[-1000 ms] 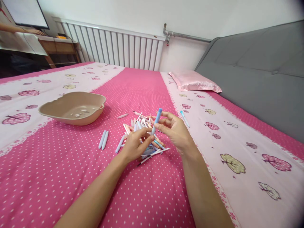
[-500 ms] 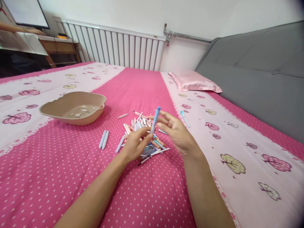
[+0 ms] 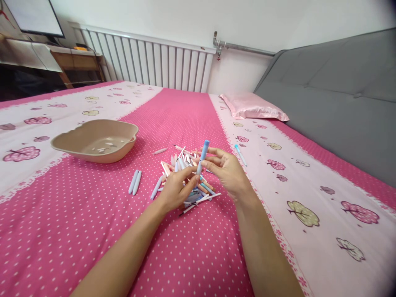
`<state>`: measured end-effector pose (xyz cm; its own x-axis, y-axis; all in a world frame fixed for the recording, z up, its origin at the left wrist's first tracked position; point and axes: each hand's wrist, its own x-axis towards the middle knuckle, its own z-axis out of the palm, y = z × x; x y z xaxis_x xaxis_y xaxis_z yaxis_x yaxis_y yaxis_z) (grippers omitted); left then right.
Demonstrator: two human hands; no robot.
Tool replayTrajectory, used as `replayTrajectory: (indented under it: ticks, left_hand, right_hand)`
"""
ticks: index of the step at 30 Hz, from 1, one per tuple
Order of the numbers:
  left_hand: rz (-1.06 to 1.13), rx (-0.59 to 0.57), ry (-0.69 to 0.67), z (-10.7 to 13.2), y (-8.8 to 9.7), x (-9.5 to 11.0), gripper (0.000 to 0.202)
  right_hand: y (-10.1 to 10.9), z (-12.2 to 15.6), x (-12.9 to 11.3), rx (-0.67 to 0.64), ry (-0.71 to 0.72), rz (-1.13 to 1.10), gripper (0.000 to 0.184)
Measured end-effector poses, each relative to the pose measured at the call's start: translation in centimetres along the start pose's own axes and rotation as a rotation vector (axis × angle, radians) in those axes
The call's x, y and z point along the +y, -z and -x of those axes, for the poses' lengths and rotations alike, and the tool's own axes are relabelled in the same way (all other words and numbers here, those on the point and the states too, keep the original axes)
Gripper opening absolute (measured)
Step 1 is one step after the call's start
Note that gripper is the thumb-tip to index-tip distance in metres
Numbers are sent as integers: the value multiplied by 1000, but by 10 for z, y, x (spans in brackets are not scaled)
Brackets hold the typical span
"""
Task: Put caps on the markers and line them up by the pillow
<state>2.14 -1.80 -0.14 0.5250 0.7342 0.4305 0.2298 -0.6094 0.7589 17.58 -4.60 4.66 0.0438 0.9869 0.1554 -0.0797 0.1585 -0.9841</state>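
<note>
My left hand and my right hand meet over a heap of pens and pen parts on the pink dotted bedspread. Between them stands a blue pen, nearly upright. My left fingers pinch its lower end and my right fingers close on its upper half. Two pale blue pens lie side by side left of the heap. A single teal pen lies to the right on the pale strip.
A shallow beige bowl with a few scraps sits at the left. A pink pillow lies by the grey headboard. A white radiator lines the far wall, with a desk and screen far left.
My right hand opened away from the blue pen half a second ago and has closed on it again. Someone's arm at the desk far left has gone from view.
</note>
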Motion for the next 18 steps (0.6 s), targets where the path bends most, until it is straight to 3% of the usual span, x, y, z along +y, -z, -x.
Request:
replayTrajectory:
  ticks: [6, 14, 18]
  left_hand:
    - [73, 63, 69, -2, -3, -1, 22]
    - [143, 106, 172, -3, -3, 2, 22]
    - [368, 61, 270, -4, -1, 7, 32]
  right_hand:
    - [-2, 0, -2, 78, 16, 98, 42]
    - [-7, 1, -4, 80, -13, 112, 46]
    - [-7, 2, -5, 54, -54, -6, 49]
